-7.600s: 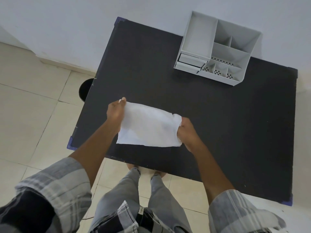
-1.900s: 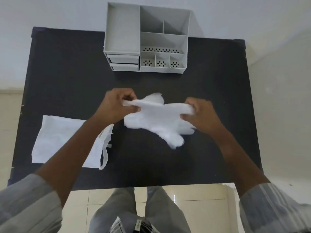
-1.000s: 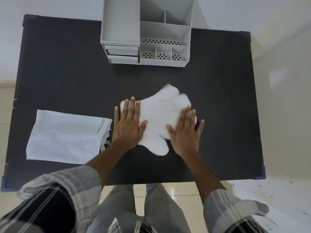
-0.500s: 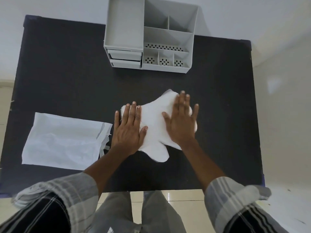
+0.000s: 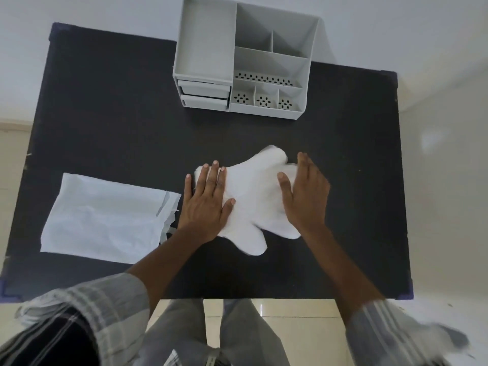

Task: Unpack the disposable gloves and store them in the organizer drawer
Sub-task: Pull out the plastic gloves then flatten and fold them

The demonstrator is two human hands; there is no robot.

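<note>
Gloves (image 5: 253,196) lie flat mid-counter, right of the empty bag (image 5: 105,220). Your left hand (image 5: 206,204) and right hand (image 5: 306,196) press them, fingers spread. Both drawers (image 5: 204,95) look closed; thin gloves could slide apart when lifted.

The gloves (image 5: 254,196) are a white, thin stack lying flat in the middle of the black table, thumb lobe pointing toward the near edge, another lobe toward the organizer. The left hand (image 5: 206,204) and right hand (image 5: 306,196) lie flat on their two ends. The organizer (image 5: 245,59) is light grey, at the far edge, with open compartments on top. Its two drawers (image 5: 204,95) sit stacked at the front left, both closed.
</note>
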